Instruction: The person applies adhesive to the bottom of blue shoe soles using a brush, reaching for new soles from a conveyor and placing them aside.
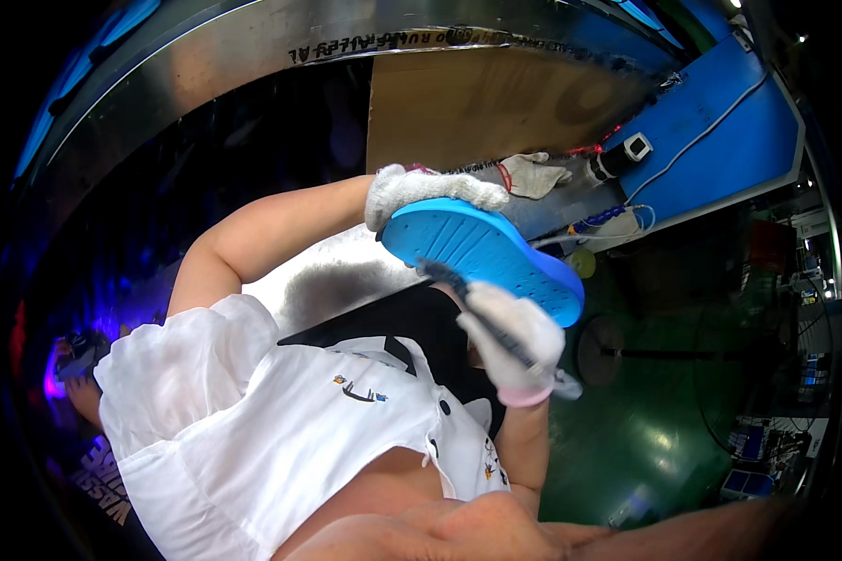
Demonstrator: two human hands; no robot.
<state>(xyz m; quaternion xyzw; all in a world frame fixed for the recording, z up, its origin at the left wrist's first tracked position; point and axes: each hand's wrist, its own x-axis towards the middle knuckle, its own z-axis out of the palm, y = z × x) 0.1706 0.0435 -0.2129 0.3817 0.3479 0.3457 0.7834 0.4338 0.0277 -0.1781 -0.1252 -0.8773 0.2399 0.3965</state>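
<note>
A bright blue shoe sole point(477, 248) is held tilted in front of me, with grooves and small holes on the face I see. My left hand point(430, 190), in a white knit glove, is closed around its upper left edge. Below the sole's lower edge is my right hand point(515, 341), also in a white glove with a pinkish cuff. Its fingers are wrapped round a thin dark brush-like tool point(446, 276), whose grey tip points up and left toward the sole. Motion blurs this hand and the tool, so whether the tip touches the sole I cannot tell.
A loose white glove point(533, 175) lies on the metal ledge beside a black-and-white cylinder point(619, 159). Cardboard point(486, 107) covers the back, next to a blue panel point(720, 122) with a cable. A round stand base point(601, 351) stands on the green floor. Someone's hand point(84, 397) shows far left.
</note>
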